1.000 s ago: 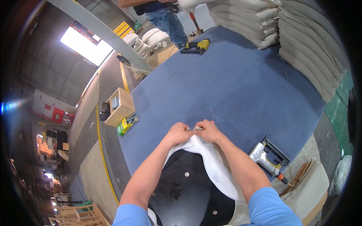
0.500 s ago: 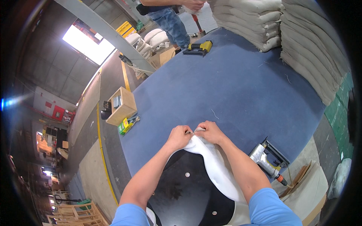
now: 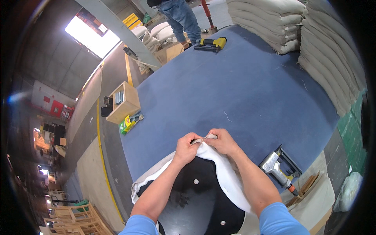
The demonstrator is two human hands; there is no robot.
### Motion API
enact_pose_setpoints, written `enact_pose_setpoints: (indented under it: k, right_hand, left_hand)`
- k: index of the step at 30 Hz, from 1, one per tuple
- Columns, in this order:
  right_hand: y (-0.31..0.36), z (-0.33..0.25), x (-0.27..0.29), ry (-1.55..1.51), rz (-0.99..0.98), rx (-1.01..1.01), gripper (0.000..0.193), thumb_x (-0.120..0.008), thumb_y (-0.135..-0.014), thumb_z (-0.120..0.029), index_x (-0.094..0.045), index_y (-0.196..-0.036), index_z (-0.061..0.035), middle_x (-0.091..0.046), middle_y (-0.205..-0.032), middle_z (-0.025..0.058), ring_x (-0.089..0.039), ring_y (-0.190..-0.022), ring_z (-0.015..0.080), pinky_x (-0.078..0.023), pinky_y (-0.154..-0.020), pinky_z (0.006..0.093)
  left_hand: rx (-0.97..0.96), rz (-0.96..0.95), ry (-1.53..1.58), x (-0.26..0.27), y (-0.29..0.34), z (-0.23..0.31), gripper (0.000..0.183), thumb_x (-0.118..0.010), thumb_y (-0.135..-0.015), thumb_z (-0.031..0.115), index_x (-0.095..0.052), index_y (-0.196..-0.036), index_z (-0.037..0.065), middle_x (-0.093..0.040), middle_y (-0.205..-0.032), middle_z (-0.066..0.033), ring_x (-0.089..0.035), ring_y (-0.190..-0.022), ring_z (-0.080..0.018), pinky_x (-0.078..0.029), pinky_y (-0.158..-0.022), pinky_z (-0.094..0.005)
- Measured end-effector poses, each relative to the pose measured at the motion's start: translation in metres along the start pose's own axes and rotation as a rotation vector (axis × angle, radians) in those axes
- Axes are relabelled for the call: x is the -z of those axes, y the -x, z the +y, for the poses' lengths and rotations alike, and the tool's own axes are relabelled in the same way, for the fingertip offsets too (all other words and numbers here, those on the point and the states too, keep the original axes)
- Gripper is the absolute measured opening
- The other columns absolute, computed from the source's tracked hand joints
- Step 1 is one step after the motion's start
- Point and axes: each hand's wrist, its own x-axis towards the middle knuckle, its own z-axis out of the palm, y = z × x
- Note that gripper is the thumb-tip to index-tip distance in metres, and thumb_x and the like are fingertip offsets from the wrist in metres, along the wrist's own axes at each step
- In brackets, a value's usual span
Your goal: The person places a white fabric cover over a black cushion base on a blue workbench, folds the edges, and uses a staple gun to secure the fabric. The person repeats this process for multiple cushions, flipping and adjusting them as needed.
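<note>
A black shell-like panel with small round light spots lies in front of me, white padding wrapped around its far and right edges. Beige fabric covers the outside of the padding. At the panel's far end, my left hand pinches the fabric edge. My right hand grips the same edge just beside it, the fingertips of both hands nearly touching. Right of my right forearm, a silver staple gun with an orange hose fitting rests on the blue table.
A yellow-and-black staple gun lies at the table's far edge, near a standing person. Stacked beige cushions rise at the far right. On the left edge sit a wooden box of staple strips and a green-yellow carton.
My view has shifted slightly. More white padding and fabric show at the panel's left side. Both hands still pinch the fabric edge. The other person's hand has left the view.
</note>
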Motion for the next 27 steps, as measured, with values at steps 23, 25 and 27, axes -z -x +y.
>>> enact_pose_setpoints:
  k: [23,25,27]
  right_hand:
    - [0.015,0.033,-0.016,-0.237,0.197,0.091,0.007,-0.074,-0.095,-0.010,-0.070,-0.094,-0.0050,-0.066,-0.084,-0.0023,-0.058,-0.079,0.0064,-0.047,-0.069,0.0280]
    - [0.022,0.026,-0.022,-0.232,0.216,0.121,0.006,-0.074,-0.096,-0.009,-0.071,-0.094,-0.0044,-0.066,-0.085,-0.0019,-0.058,-0.080,0.0064,-0.047,-0.071,0.0278]
    - [0.025,0.028,-0.023,-0.183,0.257,0.187,0.006,-0.074,-0.095,-0.009,-0.071,-0.094,-0.0034,-0.066,-0.086,-0.0009,-0.058,-0.082,0.0075,-0.047,-0.073,0.0279]
  left_hand:
    - [0.004,-0.127,-0.084,-0.001,-0.015,0.014,0.015,-0.065,-0.094,0.005,-0.075,-0.103,0.000,-0.077,-0.095,-0.0081,-0.067,-0.085,-0.0128,-0.052,-0.079,-0.0304]
    - [0.014,-0.108,-0.059,0.003,-0.008,0.010,0.016,-0.064,-0.092,0.004,-0.075,-0.104,0.000,-0.077,-0.095,-0.0085,-0.068,-0.086,-0.0140,-0.053,-0.081,-0.0307]
    - [-0.031,-0.095,-0.046,0.001,-0.007,0.012,0.017,-0.063,-0.091,0.002,-0.075,-0.103,0.000,-0.076,-0.096,-0.0107,-0.070,-0.088,-0.0186,-0.054,-0.082,-0.0323]
